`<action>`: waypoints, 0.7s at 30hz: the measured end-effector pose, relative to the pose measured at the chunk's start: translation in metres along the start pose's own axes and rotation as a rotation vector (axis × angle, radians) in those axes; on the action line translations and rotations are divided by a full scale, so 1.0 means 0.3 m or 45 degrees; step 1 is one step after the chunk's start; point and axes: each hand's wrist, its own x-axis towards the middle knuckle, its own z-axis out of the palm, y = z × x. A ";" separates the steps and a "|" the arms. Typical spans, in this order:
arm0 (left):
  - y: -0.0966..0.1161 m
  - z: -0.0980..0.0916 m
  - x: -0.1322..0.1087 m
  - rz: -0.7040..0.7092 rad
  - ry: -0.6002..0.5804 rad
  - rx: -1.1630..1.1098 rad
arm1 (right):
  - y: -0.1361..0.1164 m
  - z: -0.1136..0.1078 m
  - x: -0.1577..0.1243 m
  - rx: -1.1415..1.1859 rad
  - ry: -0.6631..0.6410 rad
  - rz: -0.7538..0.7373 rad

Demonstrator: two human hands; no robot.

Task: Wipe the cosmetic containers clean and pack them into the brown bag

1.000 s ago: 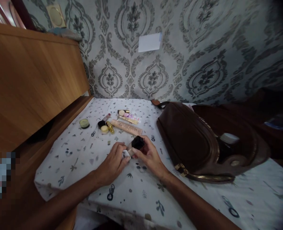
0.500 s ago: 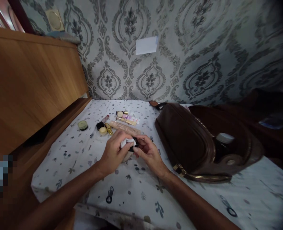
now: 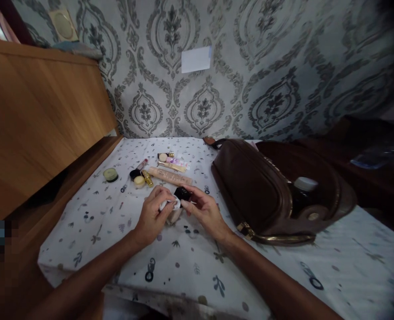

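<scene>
My left hand (image 3: 154,216) is closed on a crumpled white cloth or tissue (image 3: 174,204). My right hand (image 3: 207,213) pinches a small black item (image 3: 182,194), which touches or nearly touches the white piece. Below the fingers hangs or stands a small beige item (image 3: 174,216), partly hidden by them. Just beyond my hands lies a long beige tube (image 3: 170,176). To its left are a gold tube (image 3: 147,178), a round yellowish jar (image 3: 139,181) and a black round lid (image 3: 135,174).
A brown leather bag (image 3: 253,191) stands open on the right, with a white-capped bottle (image 3: 305,184) inside. A green-topped jar (image 3: 110,174) sits at the left on the patterned cloth (image 3: 117,249). A wooden cabinet (image 3: 43,102) borders the left side.
My hands have drawn slightly apart, and more of the black item and the white piece shows between them. The whole view has shifted a little.
</scene>
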 end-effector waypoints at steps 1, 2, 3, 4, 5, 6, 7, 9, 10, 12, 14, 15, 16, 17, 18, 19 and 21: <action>-0.004 -0.002 -0.010 -0.016 -0.045 0.000 | 0.003 -0.005 0.002 -0.003 0.000 0.001; -0.008 -0.006 -0.020 -0.032 -0.093 0.001 | 0.004 -0.009 0.004 -0.007 -0.001 -0.002; -0.010 -0.011 -0.031 -0.048 -0.142 0.005 | 0.004 -0.012 0.005 -0.010 -0.001 -0.005; -0.012 -0.018 -0.040 -0.060 -0.188 0.014 | 0.003 -0.014 0.006 -0.011 -0.002 -0.007; -0.014 -0.025 -0.049 -0.072 -0.233 0.026 | 0.002 -0.015 0.006 -0.010 0.002 -0.008; -0.016 -0.034 -0.058 -0.086 -0.279 0.041 | 0.000 -0.015 0.006 -0.007 0.007 -0.006; -0.018 -0.042 -0.065 -0.099 -0.322 0.057 | -0.001 -0.015 0.006 -0.003 0.014 -0.002; -0.023 -0.059 -0.079 -0.128 -0.404 0.087 | -0.001 -0.014 0.007 0.005 0.028 0.005; -0.027 -0.066 -0.085 -0.144 -0.436 0.101 | 0.000 -0.013 0.007 0.008 0.029 0.008; -0.034 -0.077 -0.096 -0.168 -0.483 0.119 | 0.003 -0.012 0.008 0.007 0.018 0.012; -0.040 -0.084 -0.104 -0.180 -0.509 0.119 | 0.007 -0.011 0.008 -0.001 0.009 0.005; -0.041 -0.085 -0.105 -0.181 -0.510 0.113 | 0.008 -0.011 0.008 -0.005 0.007 0.000; -0.041 -0.085 -0.104 -0.179 -0.511 0.105 | 0.008 -0.011 0.008 -0.007 0.006 -0.006; -0.039 -0.083 -0.100 -0.172 -0.505 0.100 | 0.008 -0.011 0.008 -0.005 0.006 -0.013; -0.035 -0.080 -0.093 -0.160 -0.489 0.097 | 0.008 -0.010 0.008 0.000 0.005 -0.022; -0.030 -0.075 -0.082 -0.142 -0.466 0.098 | 0.007 -0.009 0.008 0.006 0.003 -0.033; -0.012 -0.064 -0.052 -0.095 -0.402 0.106 | 0.005 -0.007 0.007 0.015 -0.003 -0.052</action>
